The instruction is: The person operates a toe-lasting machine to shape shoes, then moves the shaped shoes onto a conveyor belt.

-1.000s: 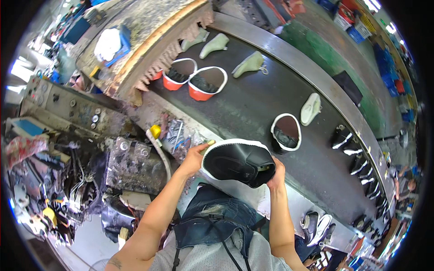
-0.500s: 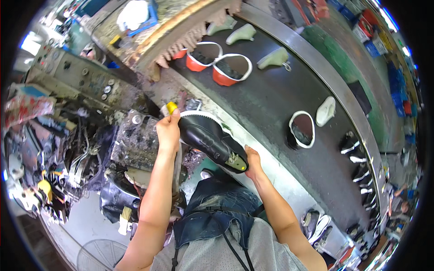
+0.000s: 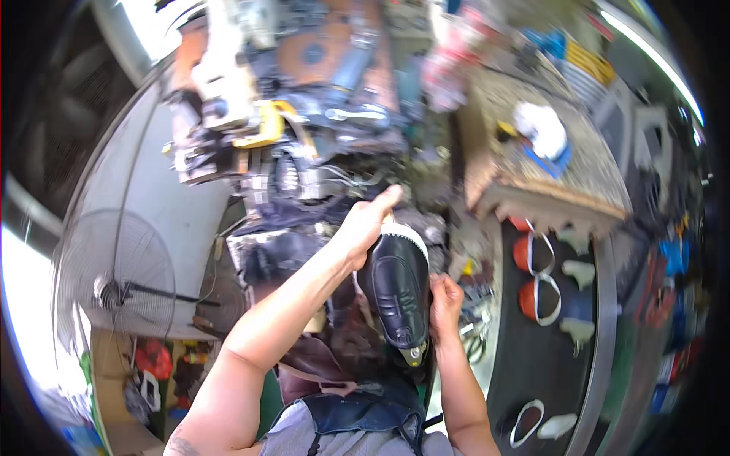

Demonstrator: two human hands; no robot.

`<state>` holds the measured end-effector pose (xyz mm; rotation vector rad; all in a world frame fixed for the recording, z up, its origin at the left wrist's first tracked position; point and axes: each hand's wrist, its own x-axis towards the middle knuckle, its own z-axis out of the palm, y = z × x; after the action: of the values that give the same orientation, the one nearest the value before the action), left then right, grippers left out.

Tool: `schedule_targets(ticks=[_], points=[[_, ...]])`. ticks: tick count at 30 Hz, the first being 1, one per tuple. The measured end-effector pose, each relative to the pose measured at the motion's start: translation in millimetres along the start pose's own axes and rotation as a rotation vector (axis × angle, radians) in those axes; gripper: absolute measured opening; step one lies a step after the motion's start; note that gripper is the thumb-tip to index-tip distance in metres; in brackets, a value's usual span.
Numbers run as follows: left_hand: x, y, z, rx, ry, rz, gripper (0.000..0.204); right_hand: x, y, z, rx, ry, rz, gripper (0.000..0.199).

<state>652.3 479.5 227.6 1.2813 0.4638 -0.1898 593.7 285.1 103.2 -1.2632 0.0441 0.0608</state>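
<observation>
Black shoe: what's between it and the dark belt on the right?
In the head view, the right hand and a strip of small clutter lie between the black shoe and the dark belt.

The black shoe [image 3: 393, 285], glossy with white edging around its toe, tilts just off centre toward five o'clock, toe at twelve (heel near six).

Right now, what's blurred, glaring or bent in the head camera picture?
Head view, top: the red-and-white cloth or plastic is smeared; head view, centre: the black shoe upper looks sharper; head view, upper right: the strip light glares white and bows along the rim.
</observation>
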Motion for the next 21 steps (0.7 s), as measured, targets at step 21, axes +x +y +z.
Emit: schedule_targets(ticks=[21], points=[[18.2, -43.0, -231.8, -0.604, 0.401, 0.239, 0.017, 59.2, 61.7, 275.0, 0.346, 0.127, 0.345, 0.020]])
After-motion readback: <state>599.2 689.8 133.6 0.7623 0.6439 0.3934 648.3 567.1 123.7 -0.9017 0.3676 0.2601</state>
